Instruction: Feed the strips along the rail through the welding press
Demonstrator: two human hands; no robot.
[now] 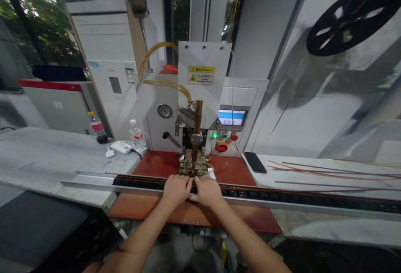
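Note:
My left hand (176,189) and my right hand (206,191) rest side by side on a long black strip (138,180) that runs along a metal rail (87,179). Both hands have their fingers curled down onto the strip right in front of a brass fixture (191,165). A copper electrode rod (197,133) of the white welding machine (203,80) stands upright on that fixture. What the fingertips pinch is hidden under the hands.
A red-brown work plate (156,162) lies under the machine. A black phone (255,162) and thin copper rods (326,169) lie on the right. Two water bottles (137,136) and a white charger (120,147) stand on the left counter. A black reel (351,18) hangs upper right.

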